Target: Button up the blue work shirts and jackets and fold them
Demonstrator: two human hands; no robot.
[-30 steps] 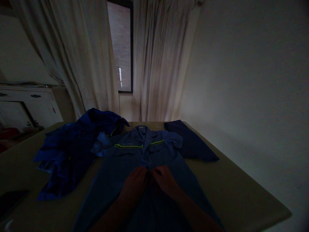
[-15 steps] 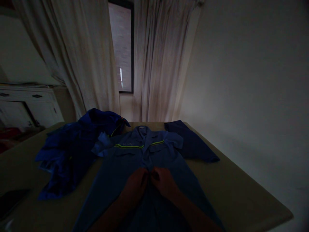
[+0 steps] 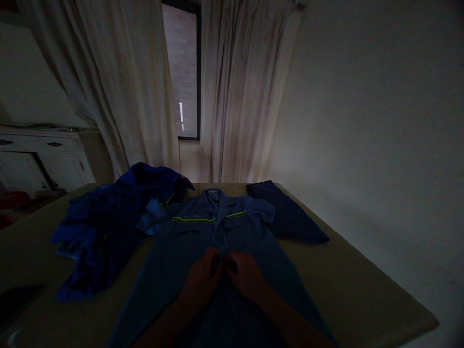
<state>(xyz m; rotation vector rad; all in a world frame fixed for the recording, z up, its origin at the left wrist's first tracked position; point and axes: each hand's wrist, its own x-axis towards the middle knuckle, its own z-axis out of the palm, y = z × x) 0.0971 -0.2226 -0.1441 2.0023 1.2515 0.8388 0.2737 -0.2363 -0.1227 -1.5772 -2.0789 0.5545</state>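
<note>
A blue work shirt (image 3: 253,240) with a yellow-green stripe across the chest lies front up, its collar at the far end. My left hand (image 3: 205,273) is closed in a pinch on the shirt's front opening, just below the chest. Close beside it, my right hand (image 3: 244,274) pinches the other side of that front edge. Fingertips of both hands nearly meet at the middle line. The dim light hides whether a button or only cloth is between them.
The shirt lies on a tan-covered table (image 3: 362,290). A heap of darker blue clothing (image 3: 108,217) sits to the left, and a folded navy garment (image 3: 286,212) to the right. A dark flat object (image 3: 18,299) is at the near left. A wall (image 3: 362,145) borders the right side.
My fingers have shifted slightly at the shirt's front edge, the left hand's curl opening a little rounder. The shirt and the other clothing stay where they were.
</note>
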